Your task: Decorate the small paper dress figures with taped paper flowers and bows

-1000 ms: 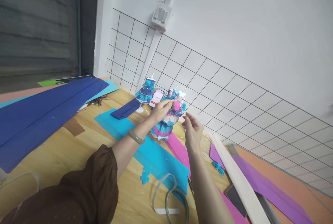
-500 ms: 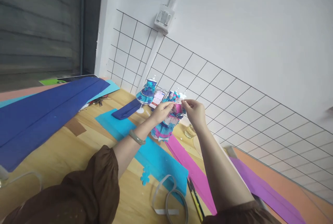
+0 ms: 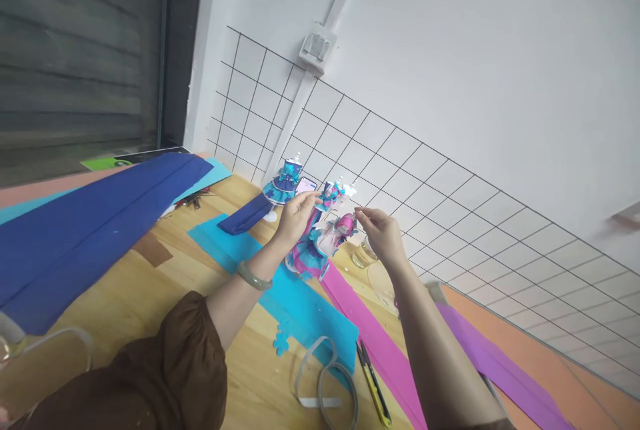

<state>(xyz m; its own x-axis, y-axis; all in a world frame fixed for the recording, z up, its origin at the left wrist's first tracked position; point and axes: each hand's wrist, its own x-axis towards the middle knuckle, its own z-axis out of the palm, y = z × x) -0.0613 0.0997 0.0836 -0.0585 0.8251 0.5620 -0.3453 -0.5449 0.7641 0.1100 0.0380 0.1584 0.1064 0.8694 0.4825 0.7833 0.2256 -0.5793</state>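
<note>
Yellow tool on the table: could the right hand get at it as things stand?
Probably yes: the yellow tool lies uncovered near the pink strip, though the right hand is up by the dresses.

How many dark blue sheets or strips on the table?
2: a large dark blue sheet at far left, and a smaller folded dark blue strip beside the bright blue sheet. More may be hidden under other pieces.

No words, brands or numbers can be read. The phone, near the far edge of the counter, has faint marks on its lit screen, too small to make out. The green sheet, towards the far left, bears a dark curved mark, partly hidden, with no legible lettering.
</note>
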